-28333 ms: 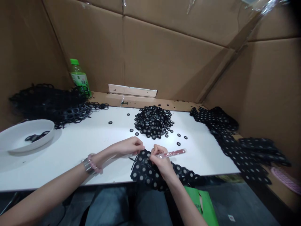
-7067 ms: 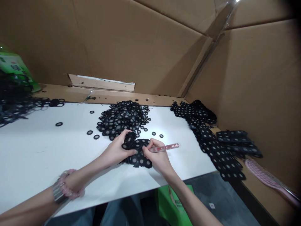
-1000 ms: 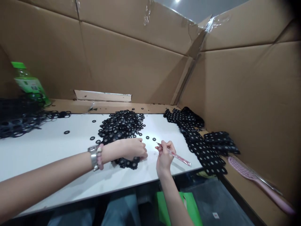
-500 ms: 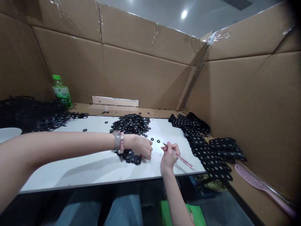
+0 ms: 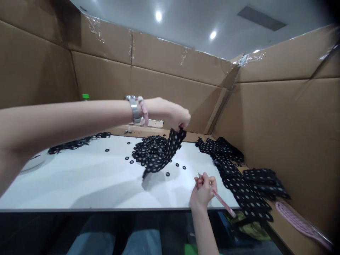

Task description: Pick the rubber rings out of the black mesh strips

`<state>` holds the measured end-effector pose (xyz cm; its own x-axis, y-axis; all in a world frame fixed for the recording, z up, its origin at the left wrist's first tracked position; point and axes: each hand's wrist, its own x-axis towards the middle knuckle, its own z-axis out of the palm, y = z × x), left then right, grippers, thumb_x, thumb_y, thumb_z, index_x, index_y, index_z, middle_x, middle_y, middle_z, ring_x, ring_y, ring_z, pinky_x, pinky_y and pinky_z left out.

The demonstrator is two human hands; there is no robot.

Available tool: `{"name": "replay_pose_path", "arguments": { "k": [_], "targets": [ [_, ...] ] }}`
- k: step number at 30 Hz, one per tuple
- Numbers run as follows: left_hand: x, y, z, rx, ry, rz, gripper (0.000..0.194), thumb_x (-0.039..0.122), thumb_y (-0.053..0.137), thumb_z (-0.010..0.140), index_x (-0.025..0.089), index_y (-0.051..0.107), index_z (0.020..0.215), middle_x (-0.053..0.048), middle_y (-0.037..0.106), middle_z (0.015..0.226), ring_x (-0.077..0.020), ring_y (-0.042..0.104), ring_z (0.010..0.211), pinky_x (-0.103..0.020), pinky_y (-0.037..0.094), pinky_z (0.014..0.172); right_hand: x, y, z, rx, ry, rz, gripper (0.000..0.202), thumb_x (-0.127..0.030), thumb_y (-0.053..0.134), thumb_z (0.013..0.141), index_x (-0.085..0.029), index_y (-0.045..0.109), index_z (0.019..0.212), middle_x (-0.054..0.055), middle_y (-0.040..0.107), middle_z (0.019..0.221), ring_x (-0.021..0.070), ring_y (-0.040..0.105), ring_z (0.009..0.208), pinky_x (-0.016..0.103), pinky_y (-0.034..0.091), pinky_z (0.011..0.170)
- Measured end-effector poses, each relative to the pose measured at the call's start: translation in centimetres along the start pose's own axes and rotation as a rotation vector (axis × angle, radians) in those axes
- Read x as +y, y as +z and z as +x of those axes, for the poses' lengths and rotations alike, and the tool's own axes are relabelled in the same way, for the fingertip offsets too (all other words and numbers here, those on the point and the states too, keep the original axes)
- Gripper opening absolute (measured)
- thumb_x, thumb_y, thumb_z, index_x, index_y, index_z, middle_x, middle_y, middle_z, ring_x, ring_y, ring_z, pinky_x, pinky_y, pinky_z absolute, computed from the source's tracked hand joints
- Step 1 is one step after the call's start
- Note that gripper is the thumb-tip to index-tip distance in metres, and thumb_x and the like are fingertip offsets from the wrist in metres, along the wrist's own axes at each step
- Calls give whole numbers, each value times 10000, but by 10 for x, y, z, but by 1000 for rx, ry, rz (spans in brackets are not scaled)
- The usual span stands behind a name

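My left hand (image 5: 179, 115), with a watch and a pink bracelet at its wrist, is raised over the table. Its fingers pinch the upper end of a black sheet with rows of pale round dots (image 5: 170, 150), which hangs down at a slant. The lower end of that sheet hangs in front of a heap of small black rings (image 5: 150, 147). Low on the right, my right hand (image 5: 204, 187) is closed round a slim pen-shaped tool (image 5: 223, 202) with a clear pinkish barrel. Its thin tip points up and left, apart from the loose rings.
More dotted black sheets (image 5: 233, 180) lie along the white table's (image 5: 101, 177) right edge, some folded on cardboard. A pink hairbrush (image 5: 294, 219) is at far right. Black netted scraps (image 5: 77, 141) lie at back left, near a green-capped bottle (image 5: 85, 96). Cardboard walls (image 5: 164, 74) surround the table.
My left hand has risen from the table beside the heap, lifting the dotted black sheet. My right hand, still holding the pen-shaped tool, appears lower and farther right; the view has tilted up.
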<state>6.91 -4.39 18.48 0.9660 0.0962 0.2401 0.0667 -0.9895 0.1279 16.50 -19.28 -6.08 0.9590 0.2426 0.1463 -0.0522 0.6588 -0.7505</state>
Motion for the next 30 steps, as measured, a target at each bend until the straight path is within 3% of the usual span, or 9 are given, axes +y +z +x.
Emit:
{"name": "replay_pose_path", "arguments": {
  "k": [3,7,10,12,15,18,21,24,30],
  "targets": [
    [6,-42,9,-178,-105,-43,148,107,555,665,2,633,595,-15,568,748,-265,517,931,-356,327,747,-21,8,-2,-6,-69,4,317,-204,585,708,-195,300,569,-107,354,457,35,356,385,164,445,474],
    [0,-60,-9,-71,-257,-305,260,142,456,738,-17,651,674,0,547,745,-194,536,871,-313,332,722,-47,23,-1,-41,-154,50,312,-179,546,733,-188,291,552,-109,305,409,36,323,376,149,433,481],
    [-22,-22,-58,-19,-349,-625,221,231,548,713,43,655,667,5,533,652,-103,527,690,-227,358,628,-58,39,2,-84,-183,97,325,-156,531,740,-180,276,540,-108,281,388,36,309,380,137,419,484],
    [-40,25,-102,2,-516,-867,199,294,665,616,105,617,575,21,505,555,-72,466,542,-187,346,519,-60,54,-1,-122,-167,119,329,-140,544,723,-177,277,534,-109,303,391,35,315,386,131,410,473],
    [-65,104,-174,-22,-715,-928,329,390,691,559,133,517,451,37,435,418,-53,349,389,-186,263,395,-50,82,-19,-244,-120,83,320,-169,583,702,-183,306,542,-115,344,410,32,334,377,145,416,454],
    [-81,158,-231,-46,-847,-975,396,471,689,531,139,491,444,48,408,372,-55,338,353,-189,247,374,-18,110,-56,-448,-12,-42,299,-257,614,705,-189,358,567,-113,387,419,36,373,343,145,354,369],
    [-91,179,-260,-31,-897,-997,411,507,670,552,143,492,480,51,423,387,-67,381,370,-190,276,392,32,128,-97,-742,259,-180,303,-337,615,712,-194,377,590,-99,444,417,44,375,318,150,289,322],
    [-96,184,-269,-14,-850,-1022,397,496,652,601,145,492,505,52,429,415,-70,390,388,-191,295,412,79,130,-126,-815,443,-276,329,-378,611,698,-204,353,590,-98,442,372,41,309,285,153,208,296],
    [-100,189,-275,10,-747,-1084,330,441,601,697,134,537,595,44,429,484,-80,415,437,-196,317,440,104,121,-133,-930,381,-549,304,-262,618,643,-205,347,517,-76,447,364,60,353,299,171,213,315]
  ]
}}
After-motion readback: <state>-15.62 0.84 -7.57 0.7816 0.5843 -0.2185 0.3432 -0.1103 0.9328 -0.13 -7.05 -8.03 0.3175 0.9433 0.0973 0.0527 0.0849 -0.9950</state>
